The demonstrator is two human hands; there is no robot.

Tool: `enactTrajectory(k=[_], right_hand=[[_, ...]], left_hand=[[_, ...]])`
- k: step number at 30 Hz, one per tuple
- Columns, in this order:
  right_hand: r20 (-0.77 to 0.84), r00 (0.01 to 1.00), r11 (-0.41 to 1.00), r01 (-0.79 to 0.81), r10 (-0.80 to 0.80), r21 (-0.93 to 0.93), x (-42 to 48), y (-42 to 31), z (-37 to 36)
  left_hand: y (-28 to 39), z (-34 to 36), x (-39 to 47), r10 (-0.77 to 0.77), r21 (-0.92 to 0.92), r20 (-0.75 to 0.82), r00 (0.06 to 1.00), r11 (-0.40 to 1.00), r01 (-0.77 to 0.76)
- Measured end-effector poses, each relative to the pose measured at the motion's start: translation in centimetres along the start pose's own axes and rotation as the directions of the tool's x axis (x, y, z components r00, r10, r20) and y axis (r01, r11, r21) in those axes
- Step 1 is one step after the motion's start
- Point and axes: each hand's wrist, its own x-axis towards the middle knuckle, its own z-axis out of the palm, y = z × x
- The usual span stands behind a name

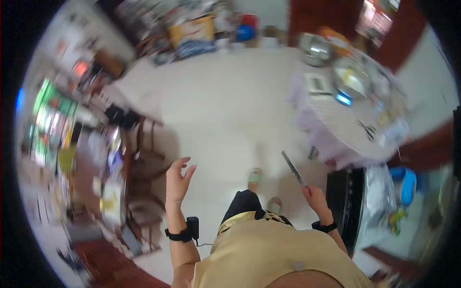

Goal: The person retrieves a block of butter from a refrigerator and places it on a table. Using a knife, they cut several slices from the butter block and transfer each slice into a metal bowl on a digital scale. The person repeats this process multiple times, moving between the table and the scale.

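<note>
My right hand (316, 201) grips one end of a long, narrow, flat metallic item (295, 172), which points up and to the left over the floor; blur hides whether it is a blade or a ruler. At the left, my left hand (179, 180) is raised with nothing in it, thumb and fingers apart. Up and to the right of my right hand stands an oval table with a lace-like cloth (335, 126). It bears metal bowls (351, 79), a device with a lit display (344, 98) and dark scissors (367, 129).
A cluttered table (120, 201) with wooden chairs (146, 208) stands at the left. Boxes and bags, a yellow box (192, 31) among them, line the far wall. Below the oval table's near end are a black cabinet (344, 201) and a blue plastic item (407, 187).
</note>
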Motion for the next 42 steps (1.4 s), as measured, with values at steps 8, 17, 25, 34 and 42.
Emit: enactTrajectory(k=[8,17,25,34,42], right_hand=[[0.328,0.89,0.946,0.321,-0.316,0.039,6.7,-17.4,15.1],[0.583,0.559,0.764,0.62,-0.59,0.18,8.0,-48.2,37.1],[0.543,0.244,0.392,0.903,-0.804,0.174,10.9,-65.5,50.3],[0.733,0.098,0.264,0.958,-0.673,0.114,12.9,-71.7,57.2],[0.841,0.047,0.327,0.932,-0.539,0.158,14.1,-72.5,58.0]], left_hand=[[-19.3,-10.1,-11.7,-0.298,-0.066,-0.317,0.9,0.954,0.292],[-38.6,-19.6,-18.8,-0.491,-0.12,-0.401,0.773,0.865,0.487],[-47.3,-22.3,-16.7,-0.566,-0.25,-0.498,0.657,0.819,0.516],[-49.8,-23.0,-8.1,-0.52,-0.124,-0.47,0.714,0.839,0.529],[-53.5,-22.4,-4.8,-0.501,0.05,-0.475,0.723,0.805,0.591]])
